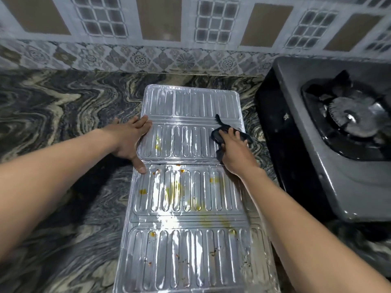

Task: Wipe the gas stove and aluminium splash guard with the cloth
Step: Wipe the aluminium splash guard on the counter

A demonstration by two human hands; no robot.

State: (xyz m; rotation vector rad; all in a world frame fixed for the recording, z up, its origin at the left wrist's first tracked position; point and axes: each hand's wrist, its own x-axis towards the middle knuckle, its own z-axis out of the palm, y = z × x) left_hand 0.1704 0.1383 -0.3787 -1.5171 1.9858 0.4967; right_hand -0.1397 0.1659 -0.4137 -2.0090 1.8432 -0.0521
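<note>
I see the aluminium splash guard (190, 187) lying flat on the marbled surface (53, 123), unfolded into ribbed panels that run from 12 o'clock down to 6 o'clock through the middle of my view. My left hand (129, 140) lies open, its grip spread apart, fingers flat along the guard's left edge at about 10 o'clock and the thumb pressing on the fold between two panels. My right hand (234, 153) is at about 1 o'clock from centre, its grip pressed down on a dark cloth (220, 134) that is bunched against the right side of the second panel; one corner of the cloth sticks up toward 12 o'clock. Yellow-orange stains (175, 191) and dark specks spot the nearer panels toward 6 o'clock, with a small yellow mark on the second panel near my left hand; the far panel looks clean. The gas stove (317, 144) sits at 3 o'clock, just beside the guard, its grey top carrying a burner (353, 117) under a dark pan support. A patterned tiled wall (160, 28) runs across 12 o'clock behind the surface.
</note>
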